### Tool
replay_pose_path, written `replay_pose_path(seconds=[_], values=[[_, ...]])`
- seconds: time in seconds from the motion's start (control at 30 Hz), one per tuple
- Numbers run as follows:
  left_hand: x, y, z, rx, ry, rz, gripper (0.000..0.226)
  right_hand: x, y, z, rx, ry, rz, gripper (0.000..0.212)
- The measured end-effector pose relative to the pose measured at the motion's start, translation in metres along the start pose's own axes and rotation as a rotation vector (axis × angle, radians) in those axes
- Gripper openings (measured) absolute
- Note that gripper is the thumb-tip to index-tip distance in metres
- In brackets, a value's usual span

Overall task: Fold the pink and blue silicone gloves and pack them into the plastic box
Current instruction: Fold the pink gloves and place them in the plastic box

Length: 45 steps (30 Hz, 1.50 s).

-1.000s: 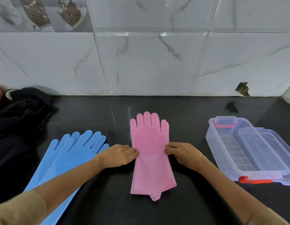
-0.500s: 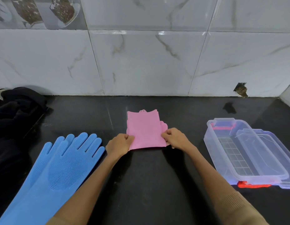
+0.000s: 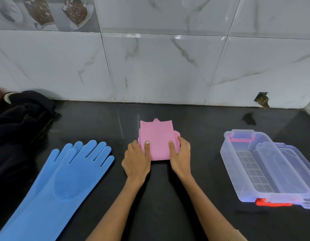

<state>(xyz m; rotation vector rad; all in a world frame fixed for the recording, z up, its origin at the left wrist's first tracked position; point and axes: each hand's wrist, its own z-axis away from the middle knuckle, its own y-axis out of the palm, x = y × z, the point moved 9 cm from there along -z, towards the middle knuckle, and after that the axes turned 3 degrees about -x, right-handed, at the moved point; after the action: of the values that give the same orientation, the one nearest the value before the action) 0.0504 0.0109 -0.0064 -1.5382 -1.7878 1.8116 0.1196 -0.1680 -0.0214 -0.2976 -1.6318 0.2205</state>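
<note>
The pink gloves point(image 3: 156, 136) lie folded in half on the black counter point(image 3: 168, 197), cuff edge with its small tab pointing at the wall. My left hand point(image 3: 137, 159) grips the fold's near left corner, thumb pressed on top. My right hand point(image 3: 180, 157) grips the near right corner the same way. The blue gloves point(image 3: 64, 180) lie flat and unfolded at the left, fingers toward the wall. The clear plastic box point(image 3: 251, 193) stands open at the right, holding no gloves, with its lid leaning against its far right side.
Dark cloth point(image 3: 20, 122) is heaped at the counter's left end by the wall. Marble wall tiles point(image 3: 159, 66) close off the back, with a broken hole point(image 3: 262, 100) at the right. Red latches point(image 3: 272, 203) show on the box ends.
The pink gloves went from flat and full length to folded in half, cuff brought over the fingers. Both hands moved from the gloves' middle to the fold's near corners.
</note>
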Motion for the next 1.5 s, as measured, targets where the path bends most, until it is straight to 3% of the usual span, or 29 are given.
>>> replay_pose_path(seconds=[0.17, 0.4, 0.6, 0.7, 0.83, 1.0, 1.13, 1.5], values=[[-0.004, 0.023, -0.016, 0.157, 0.015, -0.156, 0.048, -0.001, 0.014, -0.012, 0.057, 0.036, 0.091, 0.06], [-0.007, 0.029, -0.03, 0.234, -0.021, -0.082, 0.042, 0.004, 0.006, -0.035, 0.006, 0.079, 0.121, 0.033], [-0.003, 0.015, -0.017, 0.132, -0.142, 0.174, 0.036, 0.0, 0.012, -0.036, 0.139, 0.18, 0.206, 0.033], [0.006, 0.014, -0.012, 0.185, -0.221, 0.392, 0.029, 0.0, 0.014, -0.028, 0.208, 0.184, 0.208, 0.032], [0.032, 0.024, 0.003, 0.347, -0.427, 0.703, 0.027, -0.006, 0.012, -0.008, 0.239, 0.237, 0.075, 0.036], [0.048, 0.022, 0.012, 0.495, -0.496, 0.715, 0.042, -0.018, 0.013, 0.02, 0.244, 0.371, -0.321, 0.033], [0.043, 0.018, 0.021, 0.475, -0.466, 0.71, 0.043, -0.016, 0.014, 0.033, 0.209, 0.406, -0.604, 0.029], [0.038, 0.002, 0.035, 0.31, -0.415, 0.794, 0.042, -0.012, 0.01, 0.048, 0.211, 0.367, -0.59, 0.03]])
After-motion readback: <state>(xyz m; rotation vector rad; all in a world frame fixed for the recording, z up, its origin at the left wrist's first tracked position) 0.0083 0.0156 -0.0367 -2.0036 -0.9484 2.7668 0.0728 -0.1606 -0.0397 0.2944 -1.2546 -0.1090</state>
